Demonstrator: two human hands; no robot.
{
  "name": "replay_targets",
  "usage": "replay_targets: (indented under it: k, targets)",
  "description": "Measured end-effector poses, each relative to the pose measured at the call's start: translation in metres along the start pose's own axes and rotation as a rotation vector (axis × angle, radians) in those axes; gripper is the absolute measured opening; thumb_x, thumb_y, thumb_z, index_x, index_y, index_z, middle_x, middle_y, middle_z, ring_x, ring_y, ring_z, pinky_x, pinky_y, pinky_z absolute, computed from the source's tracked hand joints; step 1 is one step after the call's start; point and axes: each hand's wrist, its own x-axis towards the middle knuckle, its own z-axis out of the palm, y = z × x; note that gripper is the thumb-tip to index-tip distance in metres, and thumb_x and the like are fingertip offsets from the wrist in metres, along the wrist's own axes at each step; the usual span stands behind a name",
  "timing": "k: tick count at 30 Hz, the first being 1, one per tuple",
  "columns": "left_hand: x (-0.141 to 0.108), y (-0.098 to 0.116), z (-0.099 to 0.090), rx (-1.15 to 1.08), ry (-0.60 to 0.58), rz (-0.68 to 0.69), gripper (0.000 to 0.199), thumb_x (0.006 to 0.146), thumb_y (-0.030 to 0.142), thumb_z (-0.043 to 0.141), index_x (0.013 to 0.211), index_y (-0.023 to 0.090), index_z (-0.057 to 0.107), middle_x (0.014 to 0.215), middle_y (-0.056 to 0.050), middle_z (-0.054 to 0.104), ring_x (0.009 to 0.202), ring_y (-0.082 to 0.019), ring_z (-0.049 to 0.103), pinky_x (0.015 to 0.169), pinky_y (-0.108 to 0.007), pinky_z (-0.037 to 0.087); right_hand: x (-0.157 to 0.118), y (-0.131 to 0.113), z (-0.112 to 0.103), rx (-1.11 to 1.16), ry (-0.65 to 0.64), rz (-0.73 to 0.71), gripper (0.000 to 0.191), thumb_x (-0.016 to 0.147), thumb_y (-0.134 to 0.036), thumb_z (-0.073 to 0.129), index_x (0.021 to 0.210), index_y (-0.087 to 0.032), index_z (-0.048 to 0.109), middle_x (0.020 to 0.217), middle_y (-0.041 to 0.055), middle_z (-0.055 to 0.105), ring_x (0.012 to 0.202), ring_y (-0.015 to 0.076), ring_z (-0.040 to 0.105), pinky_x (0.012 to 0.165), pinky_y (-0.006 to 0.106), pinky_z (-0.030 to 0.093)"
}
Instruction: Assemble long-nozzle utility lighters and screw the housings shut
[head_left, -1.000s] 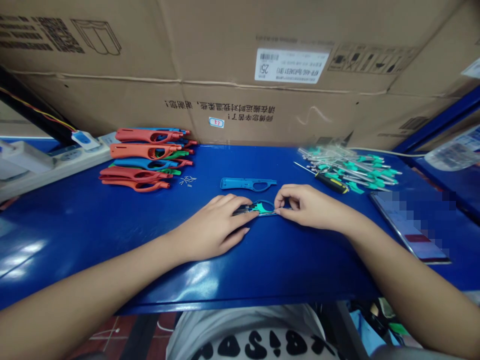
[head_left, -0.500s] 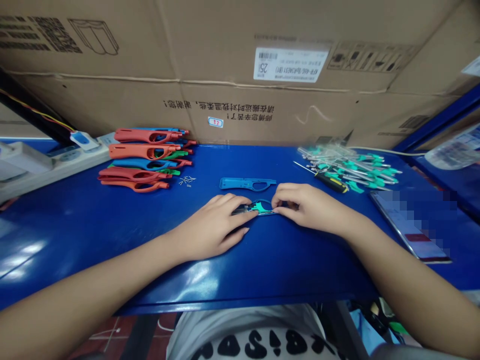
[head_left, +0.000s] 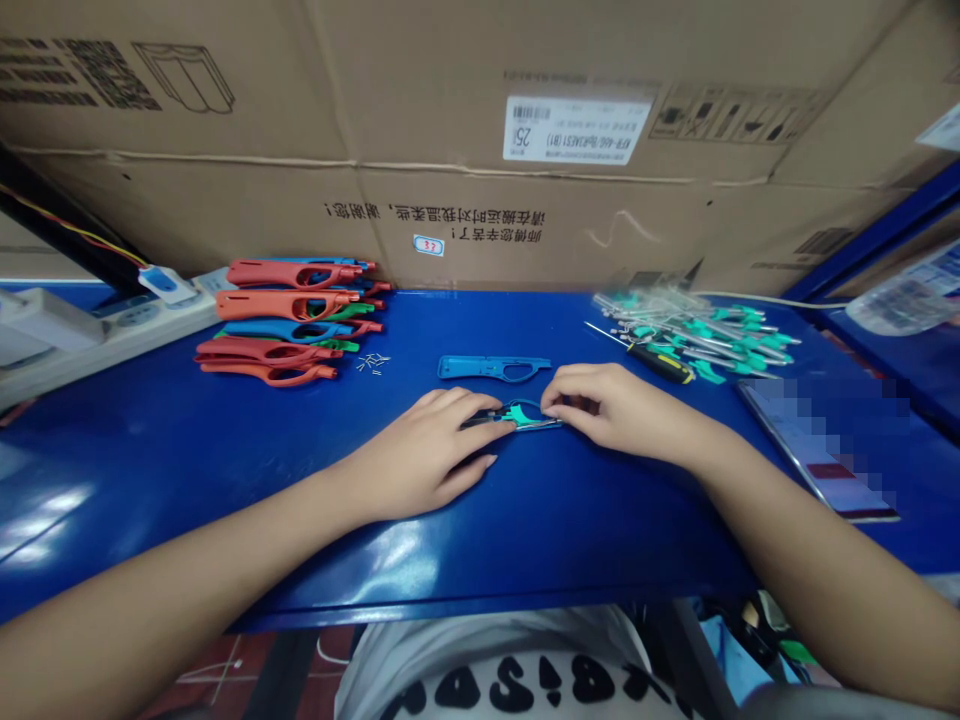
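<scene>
A lighter assembly lies low over the table, with a blue half-shell handle (head_left: 529, 403), a teal trigger piece (head_left: 516, 415) and a thin metal tube (head_left: 540, 425). My left hand (head_left: 431, 450) grips its rear end between thumb and fingers, partly covering a dark part there. At the front end, my right hand (head_left: 589, 400) is closed in a pinch on the rim of the shell; its fingertips hide the exact contact. Just beyond both hands rests a second blue lighter half-shell (head_left: 472, 368), which neither hand holds.
Red, blue and green lighter shells (head_left: 277, 302) are stacked at left, beside small screws (head_left: 372, 363). At right are a pile of teal trigger-and-tube parts (head_left: 720, 330), a screwdriver (head_left: 660, 363) and a phone (head_left: 832, 460). A cardboard box (head_left: 450, 190) stands behind; a power strip (head_left: 150, 318) lies left.
My right fingertips have shifted slightly up off the metal tube, so more of its front end shows. My left hand stays in place on the lighter.
</scene>
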Motion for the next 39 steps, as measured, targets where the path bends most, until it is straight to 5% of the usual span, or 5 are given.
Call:
replay_targets:
  k: [7,20,30,34,39]
  targets:
    - [-0.001,0.000,-0.001,0.010,0.009,0.001,0.039,0.101,0.029,0.049,0.139,0.027,0.057,0.141,-0.011,0.054,0.125,-0.028,0.053,0.103,-0.047,0.045,0.002,0.009,0.007,-0.090,0.143,0.075,0.021,0.096,-0.018,0.051,0.108,-0.022,0.068,0.112,0.0075,0.065,0.094,0.0205,0.063,0.081,0.033,0.048]
    - [-0.001,-0.001,-0.003,0.015,0.017,0.009,0.036,0.101,0.028,0.049,0.136,0.026,0.058,0.140,-0.010,0.056,0.124,-0.028,0.054,0.101,-0.046,0.045,0.001,0.002,0.003,0.073,-0.067,0.012,0.005,0.090,-0.018,0.061,0.093,-0.019,0.065,0.091,0.0037,0.064,0.079,0.0163,0.056,0.072,0.029,0.045]
    - [0.000,-0.001,-0.007,-0.004,0.049,-0.009,0.030,0.101,0.026,0.048,0.129,0.023,0.059,0.135,-0.009,0.059,0.122,-0.026,0.056,0.101,-0.044,0.044,0.003,0.001,0.005,0.065,0.040,-0.016,0.008,0.092,-0.018,0.058,0.091,-0.019,0.065,0.091,0.0043,0.064,0.083,0.0174,0.058,0.077,0.031,0.048]
    - [0.000,-0.002,-0.008,0.003,0.060,-0.027,0.026,0.101,0.027,0.049,0.124,0.022,0.059,0.133,-0.009,0.061,0.120,-0.026,0.058,0.099,-0.044,0.045,0.004,0.007,0.007,-0.048,0.159,-0.030,0.024,0.095,-0.015,0.051,0.110,-0.022,0.068,0.112,0.0099,0.065,0.106,0.0248,0.059,0.096,0.044,0.047]
    - [0.000,-0.002,-0.008,0.038,0.079,-0.068,0.023,0.099,0.026,0.053,0.120,0.019,0.057,0.122,-0.009,0.066,0.113,-0.027,0.060,0.095,-0.044,0.047,0.003,0.015,0.013,-0.208,0.140,0.071,0.040,0.096,-0.014,0.043,0.128,-0.025,0.065,0.146,0.0135,0.049,0.135,0.0349,0.044,0.107,0.059,0.039]
